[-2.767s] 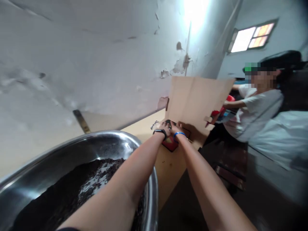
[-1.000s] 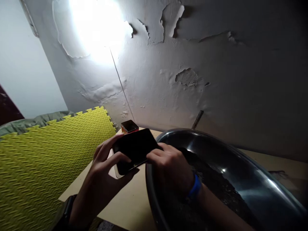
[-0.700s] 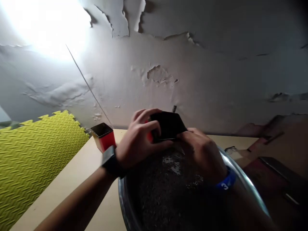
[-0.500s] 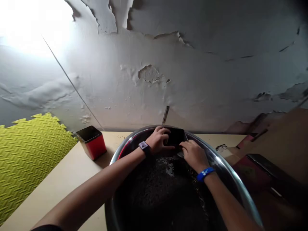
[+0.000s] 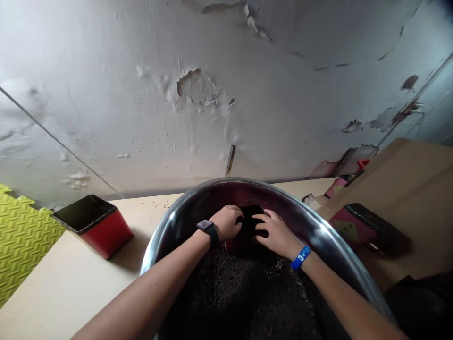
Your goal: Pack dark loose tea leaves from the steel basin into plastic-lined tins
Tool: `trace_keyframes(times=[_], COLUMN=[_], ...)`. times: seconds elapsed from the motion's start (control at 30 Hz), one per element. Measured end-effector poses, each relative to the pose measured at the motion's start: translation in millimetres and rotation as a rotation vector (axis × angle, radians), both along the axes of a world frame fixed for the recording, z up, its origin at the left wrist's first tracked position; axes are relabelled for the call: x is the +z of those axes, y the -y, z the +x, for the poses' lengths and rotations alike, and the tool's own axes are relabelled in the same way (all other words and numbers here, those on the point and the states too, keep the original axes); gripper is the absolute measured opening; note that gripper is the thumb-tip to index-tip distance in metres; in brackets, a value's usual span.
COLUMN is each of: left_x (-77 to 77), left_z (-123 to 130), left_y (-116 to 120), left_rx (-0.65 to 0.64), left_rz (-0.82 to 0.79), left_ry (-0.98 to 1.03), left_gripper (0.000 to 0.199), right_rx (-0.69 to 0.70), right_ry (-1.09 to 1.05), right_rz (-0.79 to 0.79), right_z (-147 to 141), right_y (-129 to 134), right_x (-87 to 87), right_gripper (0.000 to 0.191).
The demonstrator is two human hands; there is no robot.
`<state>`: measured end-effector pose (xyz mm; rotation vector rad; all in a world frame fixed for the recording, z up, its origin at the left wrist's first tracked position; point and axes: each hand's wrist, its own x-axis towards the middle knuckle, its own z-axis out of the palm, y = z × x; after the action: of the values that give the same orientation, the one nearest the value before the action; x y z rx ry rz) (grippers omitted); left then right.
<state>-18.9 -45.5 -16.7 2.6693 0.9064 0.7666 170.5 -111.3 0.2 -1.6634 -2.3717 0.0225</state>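
Note:
In the large metal basin, a square plant pot, dark with a red side, stands on dark soil. My left hand, with a watch on the wrist, has its fingers curled over the pot's left side. My right hand, with a blue wristband, is at the pot's right side, fingers spread and bent over the rim. Shadow hides the pot's inside and the fingertips' exact contact.
A red pot with a black rim stands on the pale table left of the basin. Glasses, a reddish box with a dark top and cardboard lie to the right. A peeling wall rises behind; yellow foam mat at left.
The pot now sits lower in the basin, on the soil, with its red side showing. My right hand's fingers have spread. The camera view has shifted closer and to the right.

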Motion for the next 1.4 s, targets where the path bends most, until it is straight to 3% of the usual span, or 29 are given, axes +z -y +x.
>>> trace_keyframes(times=[0.27,0.47,0.6,0.73,0.83,0.9,1.0,1.13,1.2,1.3,1.37,1.4], left_x=[1.1,0.3,0.1,-1.2,-0.2,2.8,9.7,19.7,23.2,25.0,23.8,22.5], left_z=[3,0,-4,-8,-8,-6,-2,2,4,4,2,1], left_y=[17,24,26,30,34,38,43,54,60,67,68,67], left_rx=[0.021,0.091,0.136,0.187,0.2,0.21,0.137,-0.057,-0.101,-0.103,-0.082,-0.075], left_rz=[0.025,-0.003,-0.063,-0.141,-0.105,-0.077,-0.019,0.056,0.06,0.057,0.044,0.035], left_ry=[0.066,0.085,0.061,0.133,0.107,0.034,-0.094,-0.224,-0.274,-0.286,-0.259,-0.244], left_gripper=[0.029,0.03,0.028,0.04,0.042,0.039,0.033,0.031,0.034,0.047,0.054,0.055], right_rx=[-0.04,-0.055,0.005,0.062,-0.037,-0.167,-0.351,-0.413,-0.44,-0.421,-0.272,-0.153], right_ry=[0.08,0.138,0.067,-0.2,-0.399,-0.429,-0.345,-0.12,-0.03,-0.052,-0.182,-0.24], right_rz=[-0.171,-0.224,-0.063,0.26,0.538,0.649,0.581,0.118,0.008,0.178,0.309,0.286], right_z=[-7,-4,-8,2,25,44,69,81,76,59,40,30], right_y=[9,-1,-3,10,18,16,-2,-29,-32,-20,-5,2], right_x=[1.5,-5.3,6.7,43.8,69.9,75.0,57.5,9.4,-3.7,7.1,24.3,30.8], right_gripper=[0.028,0.044,0.038,0.032,0.036,0.038,0.037,0.031,0.027,0.022,0.027,0.028])
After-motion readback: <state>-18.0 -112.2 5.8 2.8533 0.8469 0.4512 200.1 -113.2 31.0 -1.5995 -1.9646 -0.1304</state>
